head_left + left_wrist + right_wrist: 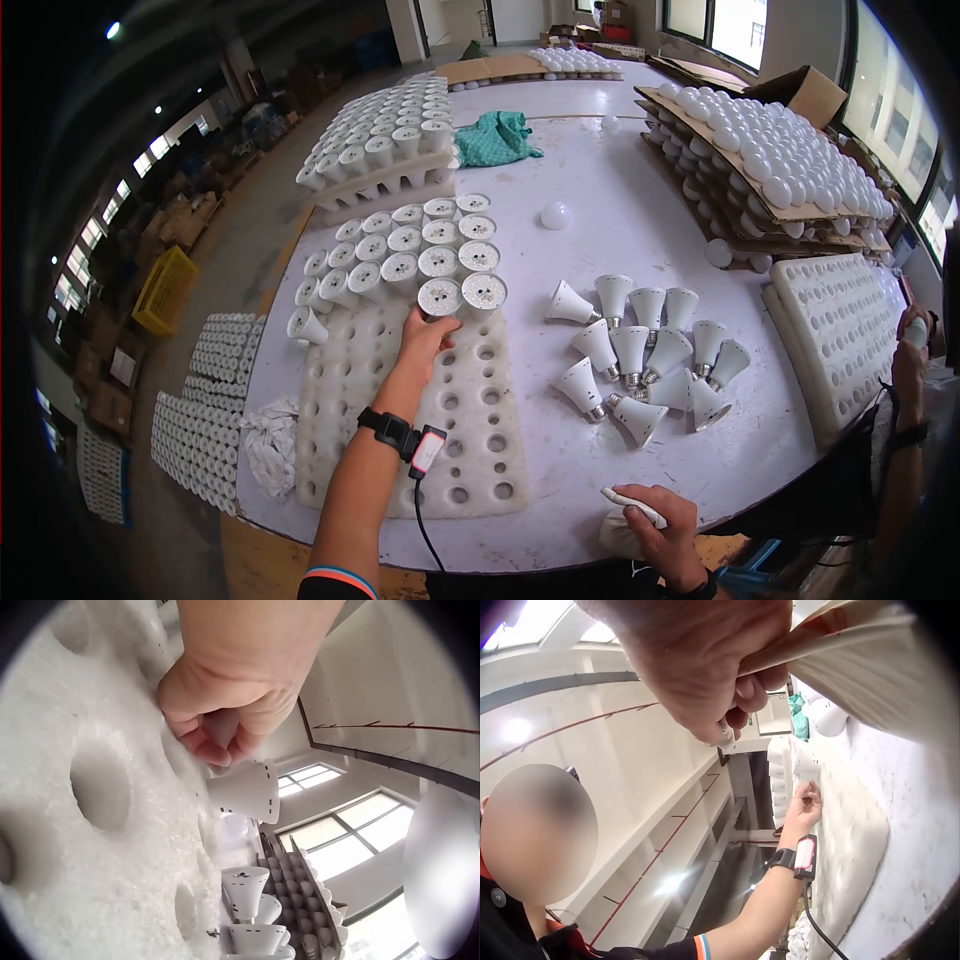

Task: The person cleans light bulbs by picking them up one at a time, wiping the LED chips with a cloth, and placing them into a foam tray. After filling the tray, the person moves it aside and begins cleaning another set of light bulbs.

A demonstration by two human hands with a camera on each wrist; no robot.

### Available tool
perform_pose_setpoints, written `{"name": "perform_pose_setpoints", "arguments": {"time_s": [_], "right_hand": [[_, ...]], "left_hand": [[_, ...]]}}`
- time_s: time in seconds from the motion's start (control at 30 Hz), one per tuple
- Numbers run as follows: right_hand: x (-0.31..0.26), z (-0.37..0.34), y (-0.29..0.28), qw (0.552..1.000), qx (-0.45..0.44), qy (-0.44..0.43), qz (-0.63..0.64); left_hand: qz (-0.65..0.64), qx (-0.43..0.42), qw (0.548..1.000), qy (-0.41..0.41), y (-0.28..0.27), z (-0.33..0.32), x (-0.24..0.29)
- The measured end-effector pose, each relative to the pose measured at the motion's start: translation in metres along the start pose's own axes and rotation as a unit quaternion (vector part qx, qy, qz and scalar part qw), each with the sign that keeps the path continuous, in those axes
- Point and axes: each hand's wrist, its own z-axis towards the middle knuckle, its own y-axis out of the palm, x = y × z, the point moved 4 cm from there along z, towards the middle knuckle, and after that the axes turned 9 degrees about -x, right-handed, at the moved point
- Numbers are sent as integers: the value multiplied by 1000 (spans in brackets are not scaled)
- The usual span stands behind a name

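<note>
My left hand (428, 338) reaches to the front of the rows of white bulb housings. Its thumb and fingers pinch the narrow lower end of one bulb housing (440, 297), whose round board with small dots faces up. In the left wrist view that housing (247, 791) sits at the fingertips, close over the foam tray (45, 765). Down at the front table edge, my right hand (665, 530) grips a bunched whitish cloth (622, 535). The cloth (877, 671) spreads out beyond the fist in the right wrist view.
Several bulb housings (630, 350) with screw bases lie right of the tray. Beyond them is a loose white dome (556, 215). Stacked cardboard layers of domes (780, 190) and an upright foam tray (830, 330) stand at right, near another person's arm (908, 370). Green cloth (495, 138) lies farther back.
</note>
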Motion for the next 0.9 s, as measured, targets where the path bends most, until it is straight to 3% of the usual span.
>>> {"name": "perform_pose_setpoints", "arguments": {"time_s": [0.1,0.13,0.17,0.23,0.27,0.3,0.33,0.4,0.53,0.63,0.7,0.9], "right_hand": [[-9,-1,5,997,16,-27,-73],[-10,-3,6,997,22,-31,-71],[-10,-4,6,996,32,-37,-69],[-7,-8,5,998,29,-27,-56],[-6,-9,5,998,15,-33,-53],[-5,-11,6,998,2,-37,-49],[-8,-11,6,996,16,-70,-58],[-15,-13,4,995,14,-74,-71],[-26,-22,5,977,33,-175,-112],[-32,-28,6,968,35,-215,-128],[-32,-30,8,963,39,-232,-134],[-36,-35,13,950,-6,-262,-168]], "left_hand": [[32,21,998,46,-4,7,-6],[40,62,992,106,0,-9,5],[39,60,992,102,8,-28,13],[-5,16,979,201,21,-67,31],[-17,-16,984,177,20,-82,16],[-129,-113,979,109,29,-103,6],[-239,-206,948,34,40,-131,2],[-312,-285,902,-91,56,-180,3],[-315,-239,905,-155,72,-246,-18],[-387,-223,873,-196,87,-274,-28],[-385,-319,830,-245,95,-285,-34],[-341,-300,858,-240,99,-291,-33]]}}
